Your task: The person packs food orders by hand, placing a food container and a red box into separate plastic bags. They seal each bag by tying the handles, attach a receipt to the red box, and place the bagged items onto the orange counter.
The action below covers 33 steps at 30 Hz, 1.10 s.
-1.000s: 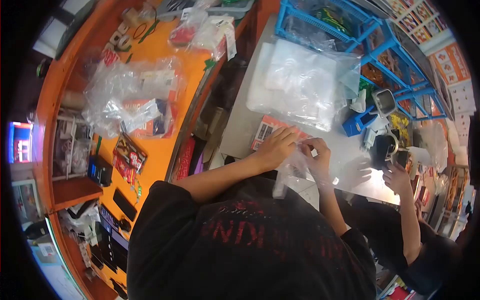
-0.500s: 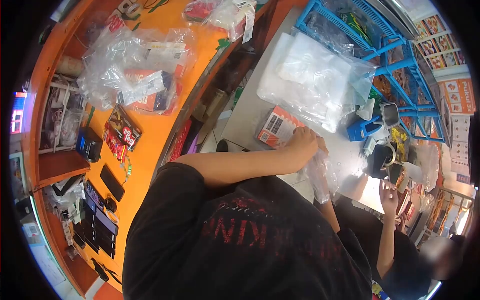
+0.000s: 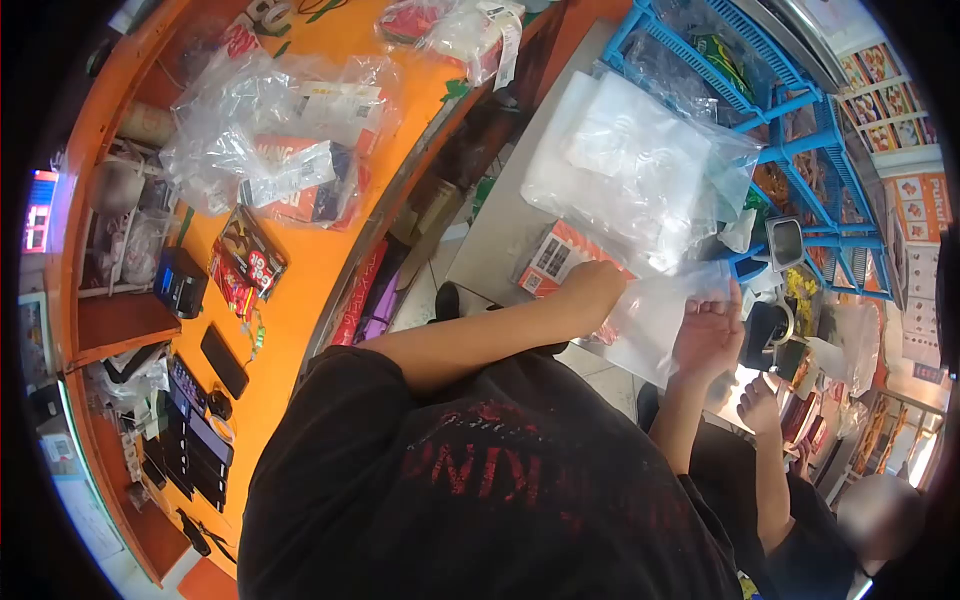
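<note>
A clear plastic bag (image 3: 668, 305) is stretched between my two hands above the metal counter. My left hand (image 3: 597, 292) is closed at the bag's near end, its fingers mostly turned out of sight. Under and beside that hand lies an orange and white box (image 3: 562, 256) with a printed code label. My right hand (image 3: 708, 335) is palm up with curled fingers, pinching the bag's far edge. Just beyond the box sits a stack of clear plastic bags (image 3: 630, 150).
A blue rack (image 3: 790, 150) stands behind the bags, with a metal container (image 3: 785, 240) near it. A co-worker's hand (image 3: 760, 405) is close on the right. An orange counter (image 3: 310, 290) on the left holds wrapped packages (image 3: 300, 180) and a phone (image 3: 224, 361).
My right hand has come up from under my left and moved right, drawing the crumpled bag out wide. The co-worker's hand has lowered slightly and curled.
</note>
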Available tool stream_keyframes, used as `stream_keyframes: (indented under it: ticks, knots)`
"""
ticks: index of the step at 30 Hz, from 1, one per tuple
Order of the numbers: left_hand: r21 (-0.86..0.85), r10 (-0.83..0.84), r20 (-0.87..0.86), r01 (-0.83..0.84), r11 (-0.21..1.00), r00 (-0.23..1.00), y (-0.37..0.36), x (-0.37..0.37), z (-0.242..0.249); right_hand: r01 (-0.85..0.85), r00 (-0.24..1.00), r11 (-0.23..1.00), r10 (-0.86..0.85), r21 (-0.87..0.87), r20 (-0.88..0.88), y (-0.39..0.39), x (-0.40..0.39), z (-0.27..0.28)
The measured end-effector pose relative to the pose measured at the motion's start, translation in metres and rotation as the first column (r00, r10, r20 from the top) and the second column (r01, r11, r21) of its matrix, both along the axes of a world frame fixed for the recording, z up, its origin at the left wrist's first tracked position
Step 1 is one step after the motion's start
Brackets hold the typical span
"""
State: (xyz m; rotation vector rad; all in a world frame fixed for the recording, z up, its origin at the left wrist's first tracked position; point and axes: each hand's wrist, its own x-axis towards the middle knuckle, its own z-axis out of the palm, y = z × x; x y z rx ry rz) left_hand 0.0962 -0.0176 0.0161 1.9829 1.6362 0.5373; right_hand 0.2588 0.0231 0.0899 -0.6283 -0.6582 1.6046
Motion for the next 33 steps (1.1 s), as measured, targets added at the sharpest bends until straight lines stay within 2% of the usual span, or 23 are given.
stream_keyframes:
  ticks: [1,2,3,5,6,7,8,9,10,11,12,15,16,17,21,23,26,31,33]
  knots:
    - [-0.002,0.070,0.070,-0.070,0.998,0.995,0.001,-0.002,0.000,0.001,1.000,1.000,-0.001,0.004,-0.005,-0.004,0.001,-0.008]
    - [-0.007,0.139,0.142,-0.140,0.990,0.980,0.004,-0.003,0.000,-0.045,0.994,0.996,0.051,-0.072,0.091,-0.009,0.006,-0.026]
    - [-0.001,0.138,0.140,-0.139,0.990,0.980,0.009,-0.010,0.001,-0.082,0.977,0.985,0.110,-0.153,0.184,-0.012,0.009,-0.045]
    - [-0.335,0.215,0.351,-0.093,0.938,0.911,0.018,-0.031,0.000,-0.298,0.809,0.954,0.257,-0.007,0.528,-0.024,-0.006,-0.078]
    - [-0.644,0.566,0.626,-0.053,0.763,0.536,0.008,-0.042,0.005,-0.364,0.722,0.930,0.251,0.046,0.645,-0.034,-0.018,-0.077]
    - [-0.639,0.549,0.627,-0.038,0.768,0.554,0.001,-0.049,-0.001,-0.423,0.693,0.879,0.160,0.217,0.703,-0.041,-0.027,-0.088]
    - [-0.636,0.581,0.712,0.013,0.772,0.394,-0.002,-0.055,-0.013,-0.430,0.624,0.873,0.102,0.230,0.775,-0.048,-0.042,-0.085]
    - [-0.629,0.603,0.766,0.066,0.775,0.223,-0.004,-0.060,-0.013,-0.487,0.501,0.764,-0.153,0.424,0.852,-0.045,-0.052,-0.082]
    - [-0.625,0.592,0.767,0.079,0.777,0.246,-0.007,-0.065,-0.014,-0.492,0.473,0.767,-0.162,0.412,0.866,-0.048,-0.058,-0.082]
    - [-0.665,0.640,0.741,0.091,0.741,0.202,-0.011,-0.070,-0.006,-0.499,0.446,0.769,-0.166,0.398,0.880,-0.049,-0.062,-0.082]
    - [-0.704,0.689,0.709,0.103,0.702,0.154,-0.014,-0.074,-0.002,-0.483,0.451,0.776,-0.176,0.405,0.875,-0.049,-0.065,-0.085]
    - [-0.703,0.692,0.711,0.127,0.699,0.124,-0.016,-0.079,-0.011,-0.453,0.493,0.748,-0.242,0.484,0.836,-0.045,-0.070,-0.096]
    - [-0.702,0.689,0.713,0.131,0.700,0.132,-0.016,-0.079,-0.015,-0.361,0.580,0.888,-0.026,0.286,0.814,-0.043,-0.072,-0.098]
    - [-0.694,0.680,0.720,0.110,0.712,0.138,-0.017,-0.077,-0.014,-0.289,0.673,0.956,0.167,0.048,0.721,-0.041,-0.073,-0.099]
    - [-0.629,0.623,0.776,0.056,0.775,0.104,-0.019,-0.072,-0.007,-0.311,0.701,0.949,0.194,0.049,0.686,-0.033,-0.082,-0.098]
    - [-0.632,0.626,0.773,0.044,0.774,0.102,-0.020,-0.072,-0.011,-0.316,0.617,0.944,0.127,0.097,0.777,-0.033,-0.086,-0.097]
    - [-0.642,0.637,0.764,0.022,0.767,0.102,-0.022,-0.072,-0.013,-0.307,0.566,0.951,0.150,0.039,0.810,-0.038,-0.085,-0.103]
    - [-0.648,0.644,0.759,0.014,0.762,0.096,-0.022,-0.071,-0.017,-0.331,0.488,0.943,0.133,0.042,0.863,-0.043,-0.081,-0.095]
    - [-0.702,0.699,0.711,0.015,0.712,0.069,-0.022,-0.071,-0.016,-0.341,0.470,0.938,0.116,0.059,0.875,-0.044,-0.081,-0.095]
